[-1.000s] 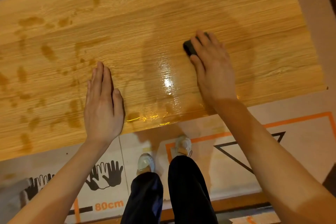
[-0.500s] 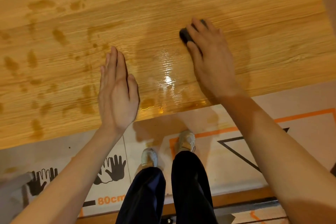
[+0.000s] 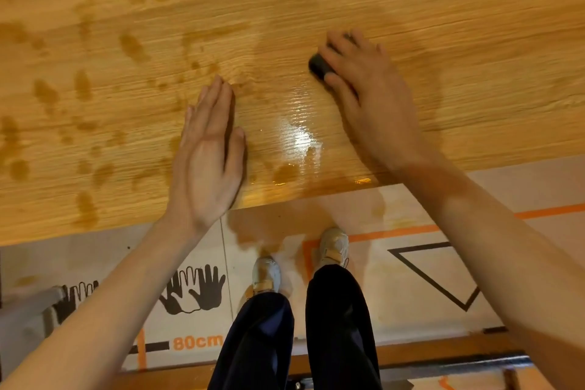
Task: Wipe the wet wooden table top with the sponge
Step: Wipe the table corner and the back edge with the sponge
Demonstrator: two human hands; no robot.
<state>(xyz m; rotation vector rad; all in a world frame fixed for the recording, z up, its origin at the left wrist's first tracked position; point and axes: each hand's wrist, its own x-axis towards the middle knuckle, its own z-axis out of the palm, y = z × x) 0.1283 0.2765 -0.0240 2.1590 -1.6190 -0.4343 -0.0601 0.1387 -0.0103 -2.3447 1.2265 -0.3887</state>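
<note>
The wooden table top [image 3: 443, 3] fills the upper half of the head view. Dark wet blotches [image 3: 82, 85] spread over its left part, and a glossy wet film [image 3: 300, 133] shines near the front edge between my hands. My right hand [image 3: 370, 95] presses a small dark sponge [image 3: 318, 66] flat on the wood; only the sponge's left end shows past my fingers. My left hand [image 3: 210, 152] lies flat on the table near the front edge, fingers together, holding nothing.
The table's front edge [image 3: 126, 228] runs across the middle of the view. Below it is a pale floor mat [image 3: 395, 279] with orange lines, a black triangle, hand prints and "80cm". My legs and light shoes [image 3: 266, 272] stand close to the edge.
My right hand has slid the sponge slightly left and nearer over the wet patch. My left hand has stayed flat on the table and shifted right along the front edge.
</note>
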